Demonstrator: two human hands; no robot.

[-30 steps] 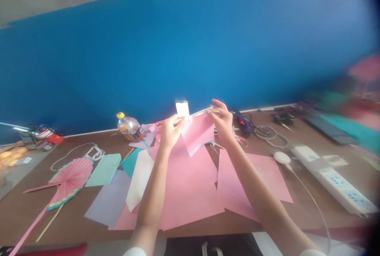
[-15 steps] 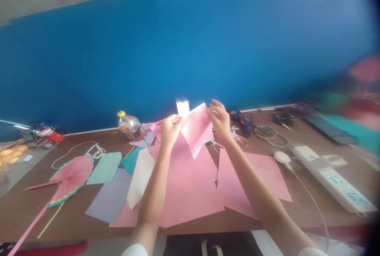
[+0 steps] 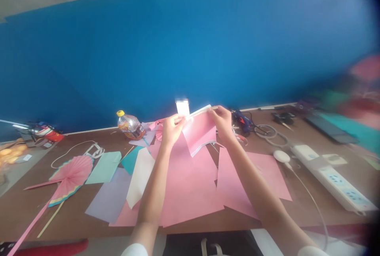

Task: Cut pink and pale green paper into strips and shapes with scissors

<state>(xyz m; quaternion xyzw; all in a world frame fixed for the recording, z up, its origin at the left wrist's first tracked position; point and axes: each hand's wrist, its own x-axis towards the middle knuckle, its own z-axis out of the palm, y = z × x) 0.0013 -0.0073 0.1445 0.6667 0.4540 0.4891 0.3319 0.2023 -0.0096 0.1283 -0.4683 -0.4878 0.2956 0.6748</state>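
Head view: left hand (image 3: 171, 129) & right hand (image 3: 222, 122) fingers pinch folded pink paper sheet (image 3: 199, 133) w/ thin wooden stick (image 3: 202, 110) above brown bench (image 3: 74, 212).

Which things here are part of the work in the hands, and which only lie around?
In use:
- left hand and right hand
- pink sheet held up between them

Lying around:
- pink sheets on the table
- paper fan
- bottle
- power strip
- glue gun
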